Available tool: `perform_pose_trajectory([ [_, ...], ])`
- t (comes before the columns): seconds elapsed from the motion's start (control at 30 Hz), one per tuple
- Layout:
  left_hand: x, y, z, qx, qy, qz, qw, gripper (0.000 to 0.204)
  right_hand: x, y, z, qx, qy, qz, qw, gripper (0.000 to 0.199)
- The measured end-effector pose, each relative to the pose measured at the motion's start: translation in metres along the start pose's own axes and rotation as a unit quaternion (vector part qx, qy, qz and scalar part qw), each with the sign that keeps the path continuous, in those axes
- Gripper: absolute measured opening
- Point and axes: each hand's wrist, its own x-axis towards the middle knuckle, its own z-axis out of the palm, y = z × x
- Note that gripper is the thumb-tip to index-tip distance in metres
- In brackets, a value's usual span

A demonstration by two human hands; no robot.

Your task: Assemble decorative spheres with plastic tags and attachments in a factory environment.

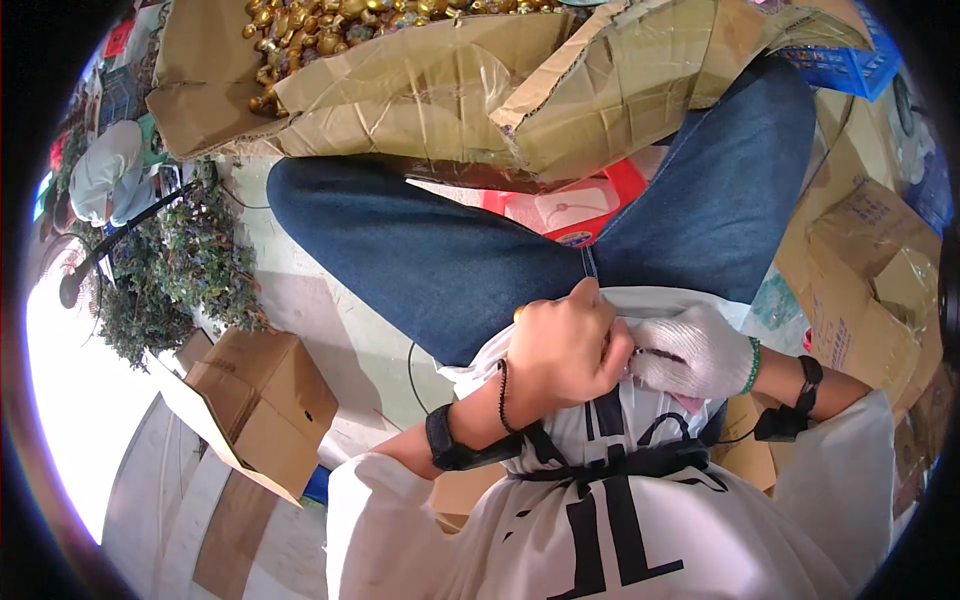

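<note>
A thin dark cord (655,353) lies pinched between the bare left hand (565,350) and the gloved right hand (695,352) over the lap, apparently mid-threading, so the next move likely calls for steady, fine fingertip control.

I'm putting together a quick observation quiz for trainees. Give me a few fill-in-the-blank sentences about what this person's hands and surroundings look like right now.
1. The right hand wears a white ____, while the left hand is bare.
2. The person's legs are covered by blue ____.
3. The big cardboard box ahead of the knees holds many small ____-coloured pieces.
4. Each wrist carries a ____ band.

Missing words: glove; jeans; gold; black
</note>
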Motion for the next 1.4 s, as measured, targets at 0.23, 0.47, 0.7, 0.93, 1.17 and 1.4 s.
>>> perform_pose_trajectory([
  [0.23,-0.005,0.009,0.004,0.040,0.050,-0.040,0.997,0.022,0.000,0.010,0.009,0.015,0.004,0.044,0.999,0.029],
  [0.47,-0.010,0.020,0.004,0.095,0.107,-0.031,0.989,0.021,-0.001,0.005,0.015,-0.083,0.005,0.008,0.996,0.029],
  [0.7,-0.011,0.009,-0.001,0.001,0.081,-0.040,0.996,0.016,-0.017,-0.002,0.038,-0.126,0.032,0.058,0.990,0.032],
  [0.93,-0.016,0.004,0.001,-0.027,0.134,-0.054,0.989,0.017,-0.014,0.001,0.034,-0.180,0.111,-0.086,0.974,0.029],
  [1.17,-0.015,0.006,0.000,-0.044,0.125,-0.023,0.991,0.016,-0.001,-0.002,0.016,0.028,0.043,0.054,0.997,0.022],
  [1.4,-0.018,0.005,0.000,-0.037,0.126,-0.017,0.991,0.017,-0.009,0.011,0.029,0.005,0.098,0.018,0.995,0.018],
])
